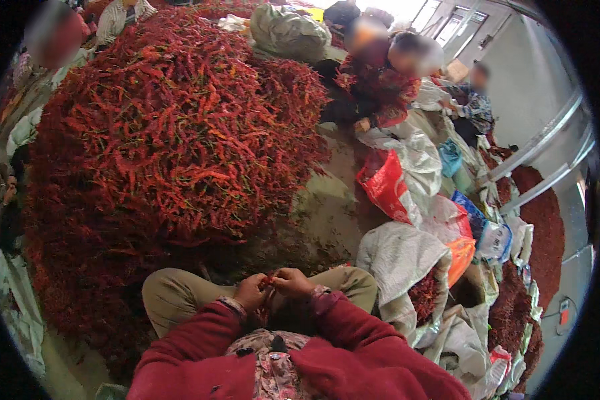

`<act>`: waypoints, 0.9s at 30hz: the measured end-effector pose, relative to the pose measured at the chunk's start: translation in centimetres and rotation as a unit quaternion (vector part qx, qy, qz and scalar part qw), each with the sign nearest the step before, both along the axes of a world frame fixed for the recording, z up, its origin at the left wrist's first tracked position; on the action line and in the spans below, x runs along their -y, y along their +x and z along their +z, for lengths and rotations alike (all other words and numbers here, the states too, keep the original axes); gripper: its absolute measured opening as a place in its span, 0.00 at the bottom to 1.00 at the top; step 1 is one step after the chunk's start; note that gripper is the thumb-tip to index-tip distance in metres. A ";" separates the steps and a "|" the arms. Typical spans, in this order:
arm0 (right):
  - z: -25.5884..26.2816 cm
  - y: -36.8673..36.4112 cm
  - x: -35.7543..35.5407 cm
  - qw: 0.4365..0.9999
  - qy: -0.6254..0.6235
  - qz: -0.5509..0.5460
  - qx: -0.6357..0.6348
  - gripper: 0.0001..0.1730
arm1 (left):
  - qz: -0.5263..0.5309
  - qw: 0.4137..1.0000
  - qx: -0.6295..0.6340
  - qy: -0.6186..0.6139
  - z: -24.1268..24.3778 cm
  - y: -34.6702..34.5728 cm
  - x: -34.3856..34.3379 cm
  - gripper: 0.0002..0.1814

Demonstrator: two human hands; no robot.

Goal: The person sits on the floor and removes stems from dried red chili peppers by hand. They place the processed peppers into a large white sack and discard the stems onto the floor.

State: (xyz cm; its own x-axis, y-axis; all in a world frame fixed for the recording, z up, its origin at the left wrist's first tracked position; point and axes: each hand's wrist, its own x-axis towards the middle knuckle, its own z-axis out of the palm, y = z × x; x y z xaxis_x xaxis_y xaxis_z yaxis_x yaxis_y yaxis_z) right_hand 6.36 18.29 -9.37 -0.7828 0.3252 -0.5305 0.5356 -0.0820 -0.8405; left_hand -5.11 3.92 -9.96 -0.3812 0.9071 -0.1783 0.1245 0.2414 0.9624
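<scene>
Both my hands meet above my lap, between my crossed legs. My left hand (250,292) and my right hand (292,283) pinch dried red chili peppers (266,284) between their fingertips; the fingers cover most of them, and how many there are I cannot tell. Just beyond my knees rises a large heap of long red chili peppers (195,130), many with green or pale stems. An open white woven sack (405,250) stands close to my right knee, with red chilies (424,297) inside.
Woven sacks, among them a red one (386,187) and an orange one (461,260), line the right side. Behind them lie darker red piles (540,225) and metal rails (535,140). Several people sit around the heap, one in a red patterned top (380,82). A stuffed sack (290,34) stands behind.
</scene>
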 end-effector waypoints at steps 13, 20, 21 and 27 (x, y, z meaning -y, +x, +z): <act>1.3 2.5 -1.2 0.877 -0.395 -0.256 -0.100 0.07 | 0.082 0.979 0.189 0.010 1.2 0.7 0.5 0.08; 1.6 5.3 -1.9 0.869 -0.438 -0.182 -0.137 0.10 | 0.116 0.941 0.315 0.039 0.3 -0.9 2.9 0.09; 1.9 5.5 -1.4 0.884 -0.410 -0.185 -0.126 0.11 | 0.113 0.932 0.342 0.050 0.8 -0.6 3.2 0.10; 5.7 5.9 2.6 0.919 -0.317 -0.202 -0.120 0.16 | 0.063 0.924 0.366 0.091 2.7 0.3 4.7 0.11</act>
